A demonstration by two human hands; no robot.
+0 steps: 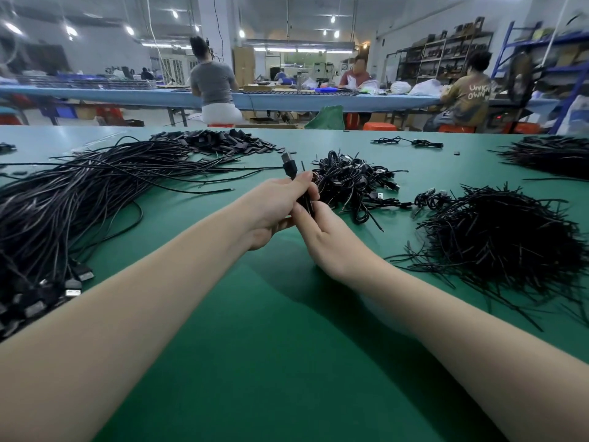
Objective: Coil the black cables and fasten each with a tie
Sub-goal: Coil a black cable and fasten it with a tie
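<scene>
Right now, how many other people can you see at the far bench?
3 clearly: one in a grey top at left, one in red centre-right, one in a brown printed top at right. Others farther back may be hidden.

Cable coil (306, 202) — mostly hidden behind fingers (304, 183).

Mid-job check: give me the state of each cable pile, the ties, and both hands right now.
Left hand: grips the coiled cable, above the table.
Right hand: fingers pinch the same coil.
Coiled cable: bunched between both hands, plug sticking up.
Loose cables: uncoiled, long heap at left.
Finished coils: bundled, piled behind the hands.
Ties: loose heap at right.
Green table: bears all piles.
</scene>
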